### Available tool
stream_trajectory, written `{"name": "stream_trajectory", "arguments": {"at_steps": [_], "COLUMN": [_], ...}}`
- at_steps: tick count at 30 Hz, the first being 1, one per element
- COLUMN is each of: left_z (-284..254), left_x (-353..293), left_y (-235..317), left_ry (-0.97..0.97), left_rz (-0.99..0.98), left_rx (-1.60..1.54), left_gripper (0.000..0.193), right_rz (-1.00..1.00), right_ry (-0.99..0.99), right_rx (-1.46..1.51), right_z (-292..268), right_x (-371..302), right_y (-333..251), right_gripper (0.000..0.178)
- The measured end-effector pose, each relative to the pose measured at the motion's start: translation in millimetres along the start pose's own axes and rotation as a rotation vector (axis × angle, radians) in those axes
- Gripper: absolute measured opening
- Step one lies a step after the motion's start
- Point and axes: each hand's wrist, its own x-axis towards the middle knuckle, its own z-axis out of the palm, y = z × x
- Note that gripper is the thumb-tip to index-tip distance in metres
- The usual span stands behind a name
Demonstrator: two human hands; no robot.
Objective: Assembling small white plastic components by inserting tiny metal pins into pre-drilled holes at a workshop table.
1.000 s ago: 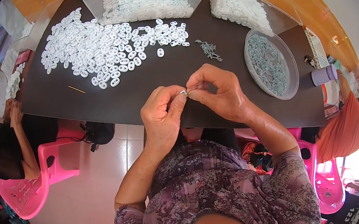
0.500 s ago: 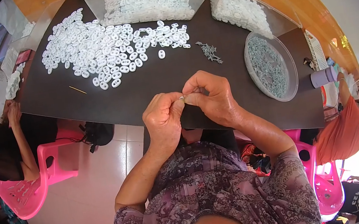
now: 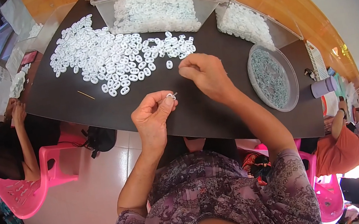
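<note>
My left hand [image 3: 153, 115] is closed, pinching a small white two-holed oval piece [image 3: 170, 96] between thumb and fingertips. A thin grey screw-like bit sticks out of it. Farther up the table to the right, my right hand [image 3: 207, 75] is over the dark tabletop, fingers curled and tips together. Whether they hold anything is hidden. A spread heap of matching white oval pieces [image 3: 104, 53] lies beyond my hands, with one loose piece [image 3: 169, 65] just left of my right fingertips.
Clear bins [image 3: 152, 31] filled with white pieces stand at the back. On the right is a round tub [image 3: 294, 76] of small grey screws, near a lilac cup [image 3: 324, 87]. A thin yellowish stick [image 3: 86, 95] lies at left. Other people sit to both sides.
My hands have come apart. The left moved slightly left, keeping the white piece; the right moved up the table, and the small screw pile there is now hidden behind it.
</note>
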Motion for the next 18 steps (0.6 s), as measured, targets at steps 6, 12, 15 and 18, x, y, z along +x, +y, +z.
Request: {"name": "stream_trajectory", "arguments": {"at_steps": [6, 12, 15, 18], "left_z": [0.2, -1.6, -2.9, -2.4], "left_x": [2.5, 3.1, 2.5, 1.0], "left_y": [-1.9, -2.9, -4.1, -2.9], "left_ry": [0.026, 0.024, 0.03, 0.026], "left_rz": [0.026, 0.021, 0.026, 0.025], "left_rx": [-0.045, -0.062, -0.063, -0.082], "left_gripper": [0.014, 0.014, 0.014, 0.014], "right_rz": [-0.192, -0.313, -0.321, -0.088], "right_ry": [0.158, 0.155, 0.13, 0.021], "right_rx": [-0.563, -0.596, -0.471, -0.089], "right_z": [37.4, 43.9, 40.2, 28.4], "right_x": [26.9, 32.2, 23.1, 2.4], "right_y": [12.7, 13.8, 17.5, 13.5], "right_gripper": [0.018, 0.014, 0.014, 0.017]}}
